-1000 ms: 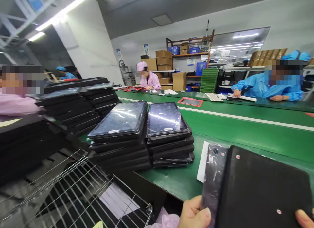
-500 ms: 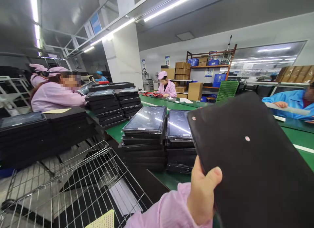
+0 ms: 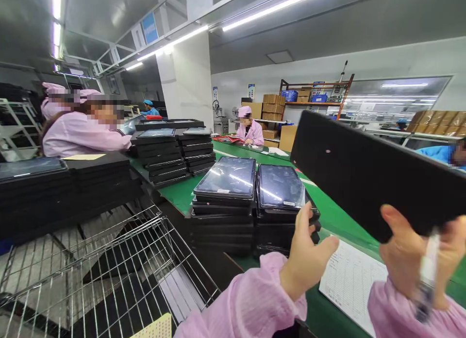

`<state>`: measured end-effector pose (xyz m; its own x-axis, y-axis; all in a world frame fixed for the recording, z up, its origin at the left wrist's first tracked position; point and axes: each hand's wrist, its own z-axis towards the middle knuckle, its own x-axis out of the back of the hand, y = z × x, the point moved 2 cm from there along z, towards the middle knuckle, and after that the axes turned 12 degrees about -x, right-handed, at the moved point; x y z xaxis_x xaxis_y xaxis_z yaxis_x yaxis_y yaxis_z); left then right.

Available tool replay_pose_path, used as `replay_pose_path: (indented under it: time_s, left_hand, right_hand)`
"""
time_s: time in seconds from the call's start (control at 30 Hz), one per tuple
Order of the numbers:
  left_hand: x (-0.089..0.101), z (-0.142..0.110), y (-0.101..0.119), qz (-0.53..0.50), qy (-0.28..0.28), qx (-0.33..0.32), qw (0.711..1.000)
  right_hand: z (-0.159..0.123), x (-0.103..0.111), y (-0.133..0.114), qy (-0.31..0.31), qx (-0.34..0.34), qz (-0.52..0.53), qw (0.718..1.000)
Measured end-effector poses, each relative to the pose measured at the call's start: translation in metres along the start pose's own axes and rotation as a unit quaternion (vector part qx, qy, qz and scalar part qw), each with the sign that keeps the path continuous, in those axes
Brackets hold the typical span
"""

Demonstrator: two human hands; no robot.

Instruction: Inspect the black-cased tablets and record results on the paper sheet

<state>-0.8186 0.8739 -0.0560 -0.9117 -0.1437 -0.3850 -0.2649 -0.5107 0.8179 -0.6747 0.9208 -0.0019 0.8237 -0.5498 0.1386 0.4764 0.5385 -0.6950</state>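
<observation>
Fingers apart and holding nothing, my left hand (image 3: 304, 258) is raised just in front of the right-hand stack of tablets (image 3: 280, 187). My right hand (image 3: 411, 250) grips a flat black tablet (image 3: 357, 168) by its lower edge, its plain back towards me with small pale round stickers on it. A white pen (image 3: 430, 265) is also in that hand, blurred by motion. Beside the right-hand stack stands another stack of tablets (image 3: 227, 177), screen up on top. A printed sheet with a grid (image 3: 349, 279) lies below the held tablet.
A wire rack (image 3: 109, 275) is at lower left, a yellow sheet (image 3: 155, 327) at its edge. More stacks of tablets (image 3: 160, 156) stand at the far left of the green bench (image 3: 174, 194). A person in pink (image 3: 249, 129) sits across; others work at left and far right.
The held tablet has tilted and moved up and right, now in my right hand, which has come into view with a pen. My left hand has let go of it. The printed sheet is uncovered.
</observation>
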Motion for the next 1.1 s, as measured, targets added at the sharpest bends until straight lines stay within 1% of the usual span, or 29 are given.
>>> replay_pose_path:
  time_s: [0.03,0.07,0.13,0.17,0.2,0.23,0.27,0.37,0.43,0.5,0.53,0.57,0.6,0.63,0.67,0.7,0.73,0.77,0.8,0.83,0.9,0.93,1.0,1.03,1.1]
  left_hand:
    - [0.012,-0.004,-0.002,0.049,-0.002,-0.044,0.998]
    - [0.024,-0.008,-0.003,0.091,-0.005,-0.106,0.99]
    - [0.046,-0.014,-0.003,0.163,0.001,-0.224,0.961]
    - [0.055,-0.016,-0.003,0.195,0.006,-0.261,0.945]
    - [0.064,-0.018,-0.002,0.222,0.008,-0.285,0.933]
    - [0.071,-0.018,-0.001,0.245,0.007,-0.297,0.923]
    - [0.077,-0.019,0.0,0.265,0.002,-0.305,0.915]
    - [0.089,-0.023,0.0,0.304,-0.02,-0.31,0.901]
    - [0.092,-0.027,-0.005,0.306,-0.039,-0.302,0.902]
    - [0.089,-0.034,-0.017,0.291,-0.076,-0.29,0.909]
    - [0.085,-0.038,-0.024,0.278,-0.106,-0.285,0.911]
    - [0.079,-0.042,-0.034,0.264,-0.143,-0.282,0.911]
    - [0.073,-0.047,-0.044,0.252,-0.185,-0.275,0.909]
    - [0.066,-0.052,-0.055,0.247,-0.231,-0.267,0.902]
    - [0.06,-0.057,-0.068,0.253,-0.276,-0.256,0.891]
    - [0.053,-0.062,-0.08,0.273,-0.316,-0.243,0.876]
    - [0.048,-0.066,-0.092,0.305,-0.352,-0.228,0.855]
    - [0.043,-0.068,-0.103,0.345,-0.384,-0.211,0.83]
    - [0.038,-0.07,-0.114,0.384,-0.411,-0.194,0.804]
    - [0.035,-0.071,-0.123,0.414,-0.438,-0.178,0.778]
    - [0.028,-0.072,-0.136,0.448,-0.486,-0.154,0.735]
    - [0.026,-0.072,-0.139,0.456,-0.503,-0.147,0.719]
    - [0.023,-0.074,-0.142,0.466,-0.519,-0.15,0.701]
    - [0.022,-0.075,-0.141,0.47,-0.514,-0.159,0.699]
    - [0.02,-0.081,-0.137,0.471,-0.493,-0.197,0.705]
  right_hand:
    - [0.007,-0.012,-0.007,0.023,0.067,-0.016,0.997]
    - [0.012,-0.026,-0.015,0.011,0.178,-0.048,0.983]
    - [0.018,-0.057,-0.026,-0.063,0.324,-0.076,0.941]
    - [0.019,-0.071,-0.029,-0.108,0.394,-0.086,0.909]
    - [0.018,-0.084,-0.03,-0.134,0.436,-0.097,0.884]
    - [0.018,-0.096,-0.029,-0.159,0.459,-0.111,0.867]
    - [0.017,-0.106,-0.028,-0.187,0.468,-0.13,0.854]
    - [0.013,-0.124,-0.022,-0.272,0.443,-0.19,0.833]
    - [0.013,-0.127,-0.02,-0.373,0.394,-0.204,0.815]
    - [0.017,-0.122,-0.019,-0.496,0.298,-0.162,0.799]
    - [0.02,-0.117,-0.018,-0.538,0.236,-0.121,0.801]
    - [0.025,-0.109,-0.016,-0.548,0.168,-0.073,0.816]
    - [0.031,-0.099,-0.012,-0.525,0.098,-0.02,0.845]
    - [0.035,-0.087,-0.006,-0.482,0.028,0.031,0.875]
    - [0.039,-0.073,0.003,-0.432,-0.032,0.076,0.898]
    - [0.041,-0.058,0.015,-0.382,-0.095,0.113,0.912]
    - [0.04,-0.043,0.028,-0.348,-0.14,0.134,0.917]
    - [0.038,-0.028,0.043,-0.321,-0.175,0.141,0.92]
    - [0.035,-0.014,0.059,-0.298,-0.231,0.129,0.917]
    - [0.03,0.0,0.076,-0.277,-0.274,0.11,0.914]
    - [0.017,0.025,0.107,-0.236,-0.369,0.066,0.897]
    - [0.01,0.037,0.121,-0.221,-0.397,0.052,0.889]
    - [-0.004,0.057,0.144,-0.2,-0.44,0.033,0.875]
    - [-0.01,0.065,0.152,-0.196,-0.447,0.029,0.872]
    - [-0.019,0.078,0.164,-0.195,-0.463,0.02,0.864]
